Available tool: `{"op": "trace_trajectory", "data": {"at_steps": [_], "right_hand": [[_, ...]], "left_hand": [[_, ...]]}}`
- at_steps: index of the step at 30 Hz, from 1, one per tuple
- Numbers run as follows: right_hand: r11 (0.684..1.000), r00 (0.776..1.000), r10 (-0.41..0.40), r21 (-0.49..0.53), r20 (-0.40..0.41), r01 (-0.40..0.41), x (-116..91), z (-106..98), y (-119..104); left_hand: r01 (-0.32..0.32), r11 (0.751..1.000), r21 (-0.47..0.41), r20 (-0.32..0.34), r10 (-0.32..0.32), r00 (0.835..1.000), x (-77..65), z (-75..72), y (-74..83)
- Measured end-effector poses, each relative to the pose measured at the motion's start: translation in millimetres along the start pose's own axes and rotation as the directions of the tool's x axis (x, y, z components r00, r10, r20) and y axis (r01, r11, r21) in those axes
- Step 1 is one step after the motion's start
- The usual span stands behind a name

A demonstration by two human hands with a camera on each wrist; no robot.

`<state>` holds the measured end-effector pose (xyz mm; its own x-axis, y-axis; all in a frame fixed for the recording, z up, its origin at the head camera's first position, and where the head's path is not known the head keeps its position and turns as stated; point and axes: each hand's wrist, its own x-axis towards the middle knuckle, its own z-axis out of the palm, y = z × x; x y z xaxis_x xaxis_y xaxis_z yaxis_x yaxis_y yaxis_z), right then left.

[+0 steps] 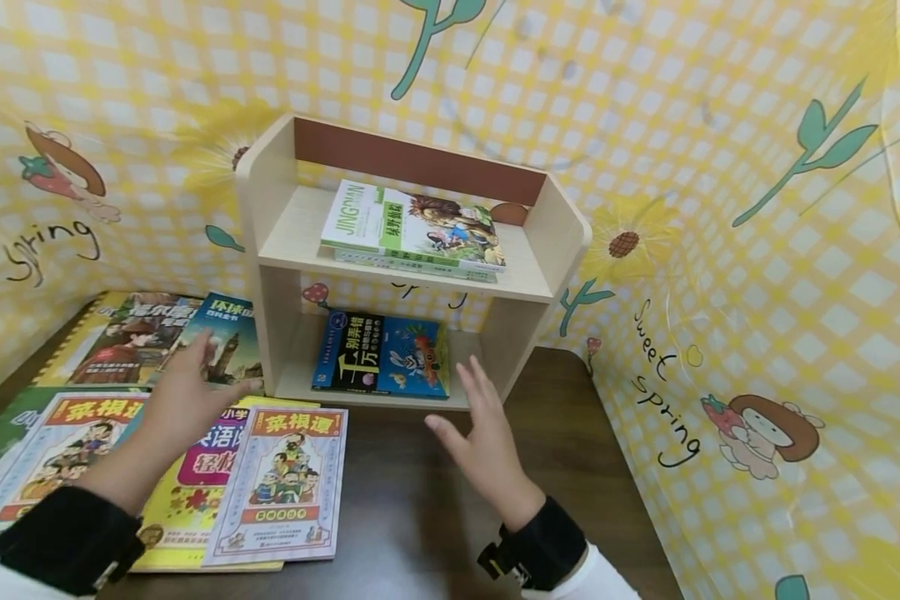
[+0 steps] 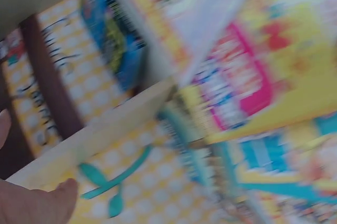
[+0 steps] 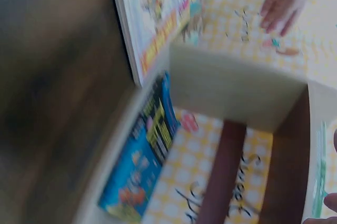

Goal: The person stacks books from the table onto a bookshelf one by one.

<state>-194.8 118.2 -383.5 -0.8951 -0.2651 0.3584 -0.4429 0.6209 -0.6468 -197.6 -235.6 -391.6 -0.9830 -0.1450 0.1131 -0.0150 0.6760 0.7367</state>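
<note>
In the head view my left hand (image 1: 183,396) hovers over the books on the left, near the blue-green book with a clock tower (image 1: 228,342). Its fingers are spread and hold nothing. My right hand (image 1: 482,433) is held in front of the small wooden shelf (image 1: 412,283), fingers loosely extended and grasping nothing. A blue and black book (image 1: 382,354) lies on the lower shelf, left of the right hand. On the upper shelf is a short stack of books, a white and green one (image 1: 412,225) on top. Both wrist views are blurred.
Left of the shelf several books overlap on the dark table (image 1: 390,500), among them a yellow book (image 1: 172,525) and a pale comic-style book (image 1: 281,483). Yellow checked cloth (image 1: 690,250) hangs behind and to the right of the shelf.
</note>
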Motion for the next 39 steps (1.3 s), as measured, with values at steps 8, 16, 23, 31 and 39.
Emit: {"op": "trace_trajectory", "data": {"at_steps": [8,16,23,31,39], "right_hand": [[0.993,0.977,0.119,-0.045,0.177,-0.113,-28.7,30.9,4.1],[0.974,0.944,0.221,-0.11,0.245,-0.199,-33.2,48.9,11.5],[0.971,0.946,0.221,-0.144,0.238,-0.191,-31.5,63.9,19.8],[0.968,0.937,0.221,-0.18,0.272,-0.176,-27.2,82.2,21.1],[0.965,0.93,0.226,-0.196,0.291,-0.173,-22.0,93.1,18.5]], "left_hand": [[0.171,0.968,0.184,0.228,-0.211,0.951,-14.3,33.2,-40.5],[0.27,0.91,0.314,0.312,-0.368,0.876,-18.7,58.8,-59.3],[0.33,0.852,0.406,0.281,-0.46,0.842,-23.9,73.9,-60.5],[0.348,0.818,0.457,0.195,-0.474,0.858,-29.6,87.2,-53.1],[0.327,0.806,0.494,0.172,-0.459,0.872,-37.4,93.2,-46.4]]}}
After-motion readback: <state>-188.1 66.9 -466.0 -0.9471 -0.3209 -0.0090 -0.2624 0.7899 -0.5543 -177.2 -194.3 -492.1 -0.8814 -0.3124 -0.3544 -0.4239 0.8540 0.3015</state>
